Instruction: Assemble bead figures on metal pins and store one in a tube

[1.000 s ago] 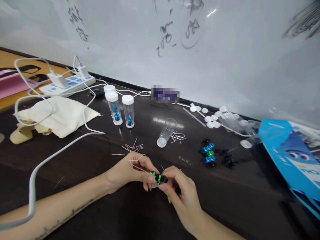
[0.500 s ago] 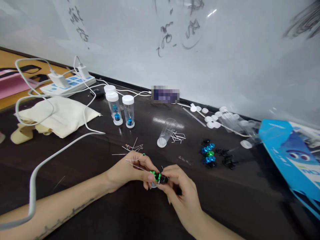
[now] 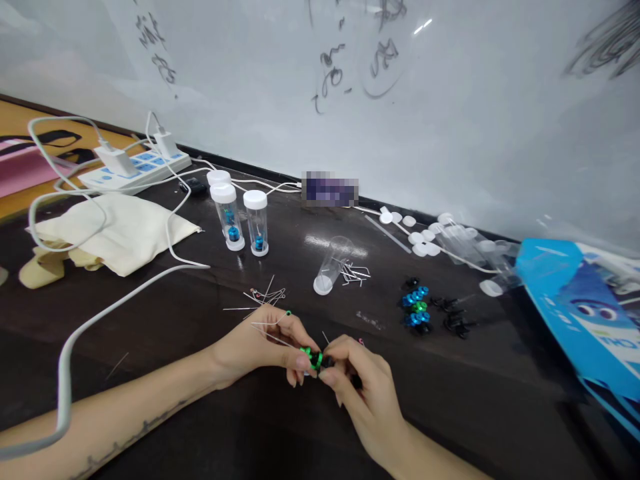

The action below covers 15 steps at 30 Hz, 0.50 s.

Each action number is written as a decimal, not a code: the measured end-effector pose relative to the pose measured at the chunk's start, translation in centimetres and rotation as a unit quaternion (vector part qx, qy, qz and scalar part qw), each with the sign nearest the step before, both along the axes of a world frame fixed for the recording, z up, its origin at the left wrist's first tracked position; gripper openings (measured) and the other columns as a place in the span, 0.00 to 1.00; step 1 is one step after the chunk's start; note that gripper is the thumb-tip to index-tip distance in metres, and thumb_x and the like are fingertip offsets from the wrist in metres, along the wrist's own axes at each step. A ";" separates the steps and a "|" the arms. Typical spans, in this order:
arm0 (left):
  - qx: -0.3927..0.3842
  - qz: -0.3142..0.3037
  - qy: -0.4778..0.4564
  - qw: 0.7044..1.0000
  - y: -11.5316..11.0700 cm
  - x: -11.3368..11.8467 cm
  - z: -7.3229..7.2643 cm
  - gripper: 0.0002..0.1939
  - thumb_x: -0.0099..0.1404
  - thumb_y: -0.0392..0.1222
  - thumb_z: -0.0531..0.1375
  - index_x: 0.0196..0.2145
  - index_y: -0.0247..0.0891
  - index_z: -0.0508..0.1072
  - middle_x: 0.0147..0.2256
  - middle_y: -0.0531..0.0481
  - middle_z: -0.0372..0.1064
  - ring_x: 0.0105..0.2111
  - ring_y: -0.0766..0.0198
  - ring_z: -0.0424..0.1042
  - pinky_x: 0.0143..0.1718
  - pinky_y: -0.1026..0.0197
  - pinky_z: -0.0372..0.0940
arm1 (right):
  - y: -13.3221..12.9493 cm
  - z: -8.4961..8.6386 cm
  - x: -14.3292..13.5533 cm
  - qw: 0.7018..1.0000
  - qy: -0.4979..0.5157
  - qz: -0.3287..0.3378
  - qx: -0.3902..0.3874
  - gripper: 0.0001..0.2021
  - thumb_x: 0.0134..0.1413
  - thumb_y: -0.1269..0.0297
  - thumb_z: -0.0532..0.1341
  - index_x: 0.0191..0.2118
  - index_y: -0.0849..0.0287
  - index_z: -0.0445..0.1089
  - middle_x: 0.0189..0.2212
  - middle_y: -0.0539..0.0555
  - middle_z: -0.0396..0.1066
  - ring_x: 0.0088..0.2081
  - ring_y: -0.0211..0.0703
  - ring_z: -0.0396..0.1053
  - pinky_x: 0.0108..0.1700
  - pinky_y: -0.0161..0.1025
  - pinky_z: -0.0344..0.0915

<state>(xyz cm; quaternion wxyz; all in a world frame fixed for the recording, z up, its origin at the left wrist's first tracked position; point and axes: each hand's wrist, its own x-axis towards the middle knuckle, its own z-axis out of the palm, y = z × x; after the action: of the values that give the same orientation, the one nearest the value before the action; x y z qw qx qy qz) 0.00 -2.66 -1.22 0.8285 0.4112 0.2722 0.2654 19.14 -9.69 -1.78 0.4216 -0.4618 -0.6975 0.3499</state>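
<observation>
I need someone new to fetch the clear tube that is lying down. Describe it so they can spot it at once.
Start from the whiteboard along the back of the dark table. Below its middle, right of the two standing capped vials, lies the clear tube beside a heap of bent wire pins. It alone in that group rests on its side and looks empty; the upright vials hold blue parts.

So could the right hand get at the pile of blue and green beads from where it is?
Probably yes: the right hand is busy pinching the green bead, but bare tabletop lies between it and the bead pile.
</observation>
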 end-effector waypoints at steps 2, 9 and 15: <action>0.007 0.006 0.009 1.000 0.0 0.0 0.0 0.07 0.50 0.34 0.72 0.29 0.30 0.79 0.24 0.46 0.78 0.20 0.67 0.74 0.23 0.68 0.71 | 0.1 0.0 0.0 1.000 0.001 -0.014 0.018 0.01 0.62 0.66 0.61 0.38 0.56 0.67 0.32 0.49 0.68 0.22 0.32 0.60 0.25 0.33 0.58; 0.003 -0.003 0.008 1.000 0.0 0.0 0.0 0.07 0.50 0.33 0.71 0.28 0.31 0.79 0.24 0.47 0.78 0.20 0.67 0.74 0.23 0.67 0.71 | 0.0 0.0 0.1 1.000 -0.004 0.005 -0.010 0.06 0.63 0.63 0.59 0.33 0.57 0.66 0.26 0.47 0.65 0.21 0.33 0.60 0.25 0.33 0.57; 0.012 0.004 0.008 1.000 0.1 0.0 0.0 0.07 0.50 0.33 0.71 0.29 0.30 0.80 0.25 0.46 0.79 0.20 0.68 0.74 0.23 0.68 0.71 | 0.2 -0.2 -0.1 1.000 0.013 -0.009 0.019 0.03 0.61 0.65 0.62 0.39 0.55 0.67 0.33 0.49 0.67 0.22 0.32 0.59 0.25 0.33 0.58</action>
<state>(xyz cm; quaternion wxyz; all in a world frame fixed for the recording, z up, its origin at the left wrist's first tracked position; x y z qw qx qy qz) -0.02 -2.52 -1.22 0.8201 0.4224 0.2774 0.2683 19.09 -9.53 -1.95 0.4422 -0.4560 -0.6942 0.3386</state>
